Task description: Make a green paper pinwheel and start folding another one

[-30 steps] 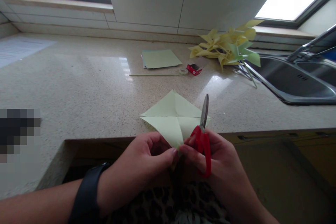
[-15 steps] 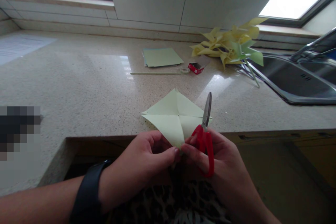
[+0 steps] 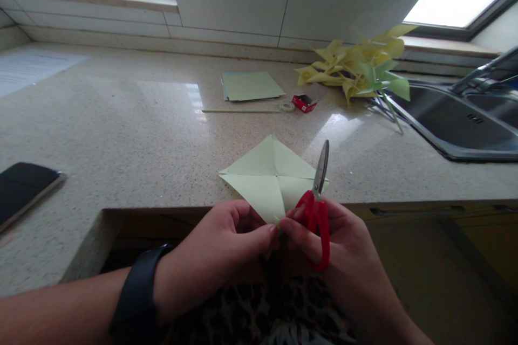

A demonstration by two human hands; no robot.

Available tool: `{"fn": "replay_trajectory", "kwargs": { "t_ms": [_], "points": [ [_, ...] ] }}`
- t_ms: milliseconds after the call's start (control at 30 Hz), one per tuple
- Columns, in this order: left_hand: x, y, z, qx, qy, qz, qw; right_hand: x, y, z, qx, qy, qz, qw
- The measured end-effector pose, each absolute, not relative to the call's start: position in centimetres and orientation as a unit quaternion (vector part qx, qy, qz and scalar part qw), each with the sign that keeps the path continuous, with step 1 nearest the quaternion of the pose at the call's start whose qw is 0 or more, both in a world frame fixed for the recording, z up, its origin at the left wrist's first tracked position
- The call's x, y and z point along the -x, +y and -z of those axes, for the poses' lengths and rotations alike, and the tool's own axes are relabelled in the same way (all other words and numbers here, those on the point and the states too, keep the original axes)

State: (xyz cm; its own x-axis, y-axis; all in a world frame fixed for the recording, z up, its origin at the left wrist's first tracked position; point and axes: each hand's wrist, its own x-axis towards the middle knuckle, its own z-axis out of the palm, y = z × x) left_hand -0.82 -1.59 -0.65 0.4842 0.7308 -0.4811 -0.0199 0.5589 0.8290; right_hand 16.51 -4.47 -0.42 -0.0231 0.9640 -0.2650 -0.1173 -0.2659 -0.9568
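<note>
Paper square [image 3: 270, 175], pale green, creased crosswise: near corner pinched between my left hand [image 3: 220, 250] and right hand [image 3: 329, 248], over the counter [image 3: 133, 129] edge. Red scissors [image 3: 317, 210] hooked on my right fingers, blades closed, pointing away.

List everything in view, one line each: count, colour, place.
paper square: one, pale green, creased, counter's front edge, pinched at its near corner
scissors: one, red handles, blades shut, in right hand
paper stack: one, pale green, far counter
stick: one, pale, before the stack
tape roll: one, clear, at stick's end
small box: one, red, beside tape
pinwheels: a pile, yellow and green, by the sink
sink: one, steel, right
phone: one, black, left
left hand: black wristband, pinching paper
right hand: holding scissors, pinching paper
</note>
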Motion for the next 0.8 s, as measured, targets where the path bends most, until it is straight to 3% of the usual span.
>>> {"fn": "replay_trajectory", "kwargs": {
  "t_ms": [667,800],
  "points": [
    [1.2,-1.6,1.0,-0.405,0.444,-0.237,0.763,-17.3,-4.7,1.0,0.564,-0.435,-0.544,0.443],
    [1.3,-1.3,1.2,-0.402,0.429,-0.258,0.766,-19.1,-5.6,1.4,0.555,-0.441,-0.590,0.388]
  ]
}}
